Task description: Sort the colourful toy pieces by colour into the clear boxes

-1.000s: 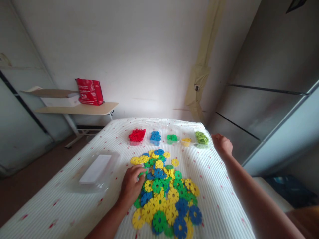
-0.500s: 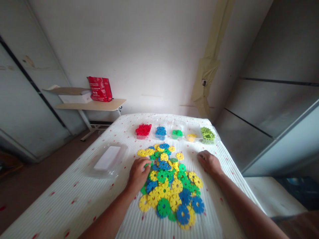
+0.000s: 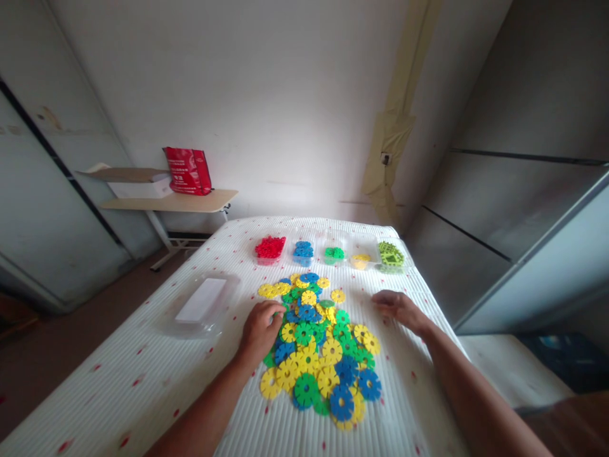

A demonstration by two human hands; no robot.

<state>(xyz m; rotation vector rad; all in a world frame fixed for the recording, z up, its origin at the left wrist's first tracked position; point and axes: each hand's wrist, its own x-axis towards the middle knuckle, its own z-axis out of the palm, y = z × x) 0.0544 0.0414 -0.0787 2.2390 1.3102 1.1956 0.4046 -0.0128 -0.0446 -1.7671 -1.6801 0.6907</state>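
Note:
A heap of flat yellow, green and blue gear-shaped discs (image 3: 321, 346) lies on a white striped bed cover (image 3: 143, 381). My left hand (image 3: 259, 329) rests on the heap's left edge, fingers curled over the discs; I cannot make out whether it holds one. My right hand (image 3: 398, 308) lies palm down on the cover just right of the heap, fingers stretched out, holding nothing. Beyond the heap stands a row of small clear tubs: red pieces (image 3: 269, 248), blue pieces (image 3: 302, 251), green pieces (image 3: 333, 254), yellow pieces (image 3: 360, 260) and light green pieces (image 3: 390, 255).
A clear plastic lid or tray (image 3: 202, 306) lies left of the heap. A small side table (image 3: 171, 203) with a red bag (image 3: 187, 170) and a box stands by the wall at the back left. Cupboard doors run along the right.
My right hand came back from the light green tub at the far right and settled flat beside the heap. My left hand stayed on the heap's left edge.

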